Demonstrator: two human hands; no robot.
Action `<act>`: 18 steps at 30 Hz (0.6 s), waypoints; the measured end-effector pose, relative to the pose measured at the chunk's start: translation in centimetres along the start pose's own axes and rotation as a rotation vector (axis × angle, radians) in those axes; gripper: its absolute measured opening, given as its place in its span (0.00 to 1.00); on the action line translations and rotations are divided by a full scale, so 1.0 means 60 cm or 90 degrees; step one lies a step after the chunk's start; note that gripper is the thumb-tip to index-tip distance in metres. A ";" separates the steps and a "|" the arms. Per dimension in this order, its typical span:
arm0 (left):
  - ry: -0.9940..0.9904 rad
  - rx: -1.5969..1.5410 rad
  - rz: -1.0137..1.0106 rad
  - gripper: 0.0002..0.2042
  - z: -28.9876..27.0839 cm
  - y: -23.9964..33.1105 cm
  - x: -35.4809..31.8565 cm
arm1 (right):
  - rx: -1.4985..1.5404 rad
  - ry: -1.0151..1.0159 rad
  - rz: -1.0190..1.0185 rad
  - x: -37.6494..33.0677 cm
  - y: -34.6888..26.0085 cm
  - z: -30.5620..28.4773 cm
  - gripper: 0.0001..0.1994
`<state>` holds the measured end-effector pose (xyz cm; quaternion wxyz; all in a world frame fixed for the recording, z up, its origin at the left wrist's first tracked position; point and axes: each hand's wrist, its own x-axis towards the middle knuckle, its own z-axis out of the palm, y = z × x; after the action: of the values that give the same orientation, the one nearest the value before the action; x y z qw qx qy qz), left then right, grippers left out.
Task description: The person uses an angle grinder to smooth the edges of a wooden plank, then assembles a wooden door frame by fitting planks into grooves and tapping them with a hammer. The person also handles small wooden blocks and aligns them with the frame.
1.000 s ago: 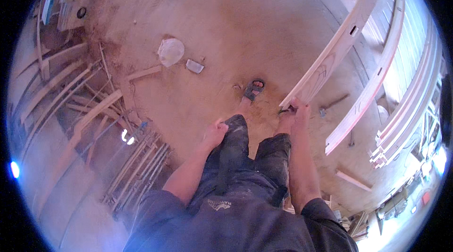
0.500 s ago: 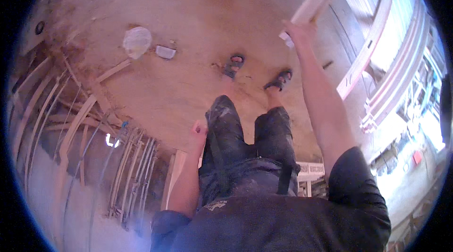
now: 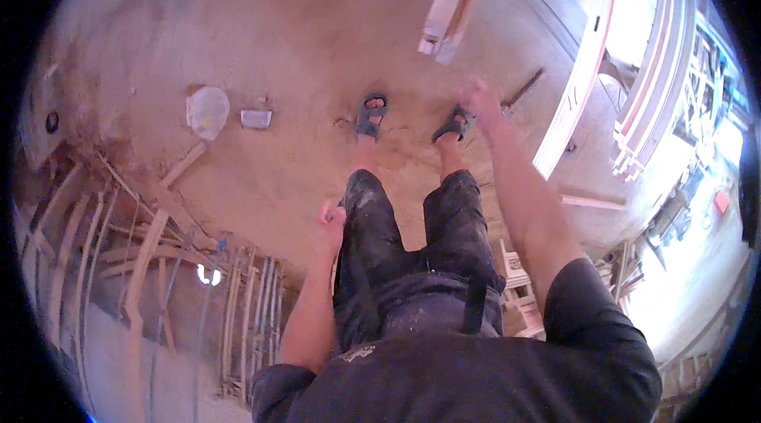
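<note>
My right hand (image 3: 480, 98) is out over the floor beside my right foot, clear of the wooden beam. Motion smears its fingers, so their pose does not show. Ahead of it lies the pale, squared end of the long wooden beam (image 3: 456, 7), which runs out of the upper edge. By my left thigh, my left hand (image 3: 332, 222) is closed, its fingers curled inward. Whatever may be inside that hand is hidden. Sandals (image 3: 372, 115) are on my feet, which stand apart on the dusty floor.
Long pale boards (image 3: 583, 66) and a stack of strips (image 3: 654, 90) rise along the right. A whitish rounded container (image 3: 208, 112) and a small pale tray (image 3: 256, 118) sit on the floor at left. Upright slats (image 3: 247, 320) line the lower left. A short stick (image 3: 525, 87) lies near my right hand.
My right hand has let go of the wooden beam and drawn back from it, toward my body. My left hand stays by my thigh. The view has shifted somewhat.
</note>
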<state>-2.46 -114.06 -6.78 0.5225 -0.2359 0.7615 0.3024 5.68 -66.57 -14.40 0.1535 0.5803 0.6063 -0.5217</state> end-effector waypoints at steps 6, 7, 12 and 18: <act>-0.060 0.168 0.208 0.34 0.058 0.303 0.046 | 0.044 0.046 0.062 -0.156 0.060 0.081 0.06; -0.066 0.164 0.283 0.33 0.090 0.348 0.070 | 0.004 0.041 0.003 -0.168 0.095 0.087 0.07; -0.159 -0.093 0.301 0.24 0.266 0.567 0.131 | 0.086 0.042 0.102 -0.231 0.171 0.111 0.14; -0.277 -0.169 0.279 0.18 0.282 0.584 0.177 | 0.282 -0.021 0.176 -0.258 0.223 0.062 0.24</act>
<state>-18.73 -77.84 -13.83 0.5600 -0.0625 0.6189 0.5472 20.00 -80.94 -9.74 0.1024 0.6687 0.3895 -0.6251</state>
